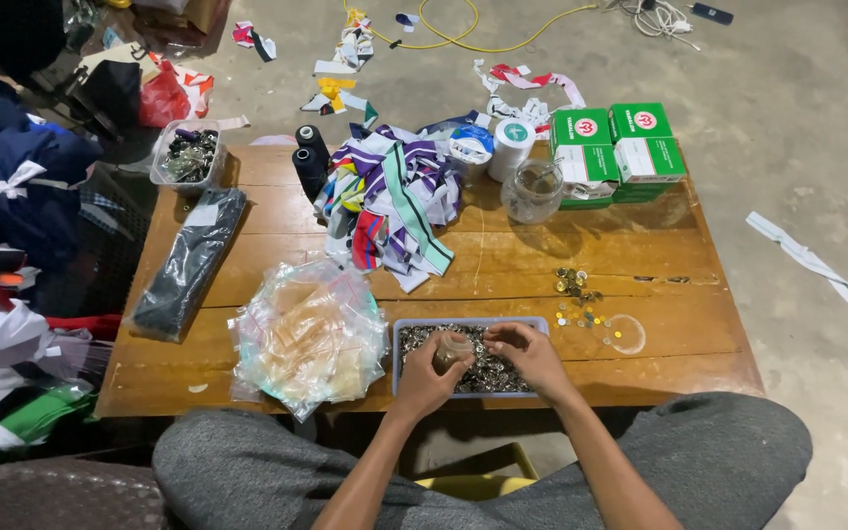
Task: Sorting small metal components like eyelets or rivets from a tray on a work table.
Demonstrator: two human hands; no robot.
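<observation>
Two hands over tray [399, 353], left hand [427, 370] fingers pinching small clear bag [453, 348], right hand [530, 355] fingers curled just beside it

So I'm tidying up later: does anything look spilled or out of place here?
Yes. Small metal pieces lie loose on the wooden table, right of the tray, and fabric strips litter the floor beyond.

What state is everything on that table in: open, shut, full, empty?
Tray: open, full of small metal parts.
Jar: lidless, looks nearly empty.
Tub: open, filled.
Green boxes: shut, stacked.
Left hand: holding a small clear bag.
Right hand: fingers pinched over tray.
</observation>
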